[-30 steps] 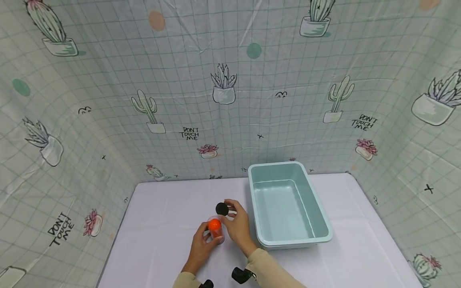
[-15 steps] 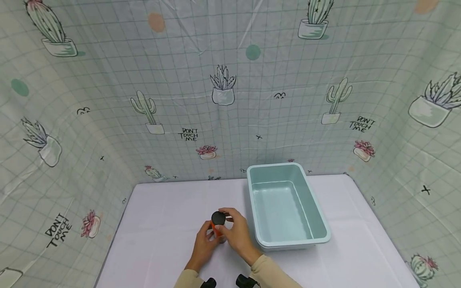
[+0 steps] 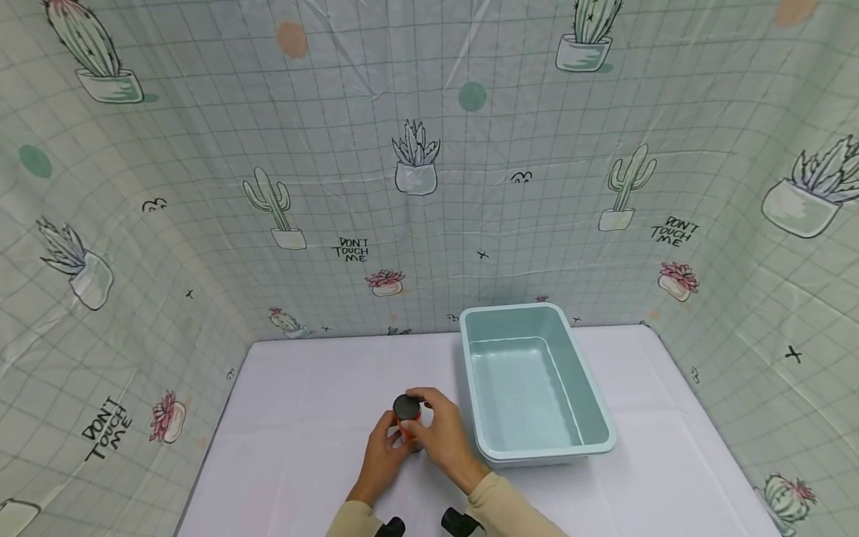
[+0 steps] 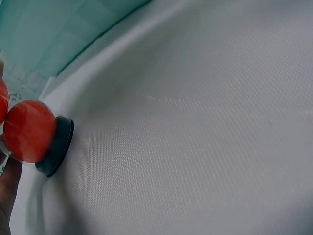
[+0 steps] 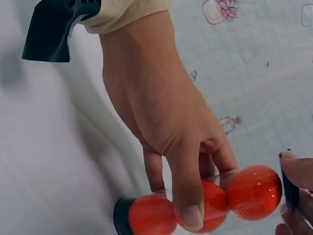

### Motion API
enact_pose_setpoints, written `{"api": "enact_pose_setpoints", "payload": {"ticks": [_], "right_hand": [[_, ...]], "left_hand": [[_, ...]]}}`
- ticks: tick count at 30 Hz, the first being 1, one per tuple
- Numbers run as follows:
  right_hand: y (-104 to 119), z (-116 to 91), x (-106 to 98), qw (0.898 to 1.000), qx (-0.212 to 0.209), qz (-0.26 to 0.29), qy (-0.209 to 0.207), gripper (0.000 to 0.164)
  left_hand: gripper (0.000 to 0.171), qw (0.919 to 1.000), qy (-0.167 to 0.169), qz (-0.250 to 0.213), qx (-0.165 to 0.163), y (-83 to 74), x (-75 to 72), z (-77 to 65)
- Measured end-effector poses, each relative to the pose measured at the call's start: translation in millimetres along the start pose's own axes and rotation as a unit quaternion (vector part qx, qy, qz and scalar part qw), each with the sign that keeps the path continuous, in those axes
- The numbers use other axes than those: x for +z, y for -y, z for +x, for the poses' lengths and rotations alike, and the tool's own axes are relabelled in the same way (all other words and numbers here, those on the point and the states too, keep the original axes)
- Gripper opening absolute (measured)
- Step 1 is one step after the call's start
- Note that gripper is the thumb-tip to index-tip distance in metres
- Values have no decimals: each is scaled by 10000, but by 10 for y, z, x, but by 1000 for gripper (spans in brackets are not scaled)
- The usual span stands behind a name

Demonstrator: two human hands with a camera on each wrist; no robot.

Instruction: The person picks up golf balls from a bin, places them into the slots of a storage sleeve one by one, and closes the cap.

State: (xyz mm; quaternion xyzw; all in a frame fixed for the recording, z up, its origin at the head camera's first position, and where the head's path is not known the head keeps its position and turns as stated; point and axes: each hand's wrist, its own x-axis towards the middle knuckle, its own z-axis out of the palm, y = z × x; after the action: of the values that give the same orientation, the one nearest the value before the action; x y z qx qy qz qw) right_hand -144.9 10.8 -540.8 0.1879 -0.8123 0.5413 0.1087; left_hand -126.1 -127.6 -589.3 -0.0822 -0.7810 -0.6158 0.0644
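My left hand [image 3: 384,459] grips a clear plastic tube [image 5: 219,204] holding three orange-red balls. In the right wrist view, the left thumb lies along the tube over the middle ball. A black cap [image 4: 56,146] closes the tube's lower end in the left wrist view. My right hand [image 3: 448,440] pinches the round black lid [image 3: 406,407] at the upper end. In the right wrist view that lid sits right at the tube's mouth beside the top ball [image 5: 255,192], with the right fingertips [image 5: 298,171] around its edge. The tube is mostly hidden beneath the lid in the head view.
A pale blue-green plastic bin [image 3: 480,403] stands to the right of the hands on the white-covered table [image 3: 295,418]. A cactus-print curtain [image 3: 335,149] hangs behind and at both sides. Black wrist cameras [image 3: 459,522] sit on the sleeves.
The right hand has brought the lid down and slightly left from beside the tube onto its open end, covering the orange ball. The left hand keeps its grip on the tube.
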Motion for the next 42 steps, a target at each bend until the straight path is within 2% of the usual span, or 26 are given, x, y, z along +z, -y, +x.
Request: {"api": "enact_pose_setpoints", "payload": {"ticks": [9, 16, 20, 25, 30, 33, 37, 42], "right_hand": [[21, -7, -43, 9977, -214, -635, 140, 49], [38, -13, -51, 9972, -199, -690, 228, 48], [41, -11, -54, 9968, -150, -737, 270, 48], [33, 21, -59, 9949, -345, -890, 318, 50], [13, 50, -72, 9969, -287, -567, 462, 54], [21, 67, -86, 9975, -181, -421, 537, 57], [34, 93, -91, 9964, -205, -476, 666, 57], [37, 114, -86, 9941, -267, -673, 807, 48]], "left_hand": [[41, 9996, -57, 147, 212, -9, 7, -6], [41, 9997, -180, 98, 162, 323, 57, 25], [41, 9997, -153, -17, 207, 364, 49, 26], [40, 9997, -152, -84, 183, 306, 34, 27], [37, 9993, -88, -59, 351, 108, 2, 11], [37, 9998, -5, -34, 198, 22, -16, 5], [39, 10000, 58, -30, -53, -9, -25, -1], [37, 9999, 95, -130, -52, -4, -17, -5]]}}
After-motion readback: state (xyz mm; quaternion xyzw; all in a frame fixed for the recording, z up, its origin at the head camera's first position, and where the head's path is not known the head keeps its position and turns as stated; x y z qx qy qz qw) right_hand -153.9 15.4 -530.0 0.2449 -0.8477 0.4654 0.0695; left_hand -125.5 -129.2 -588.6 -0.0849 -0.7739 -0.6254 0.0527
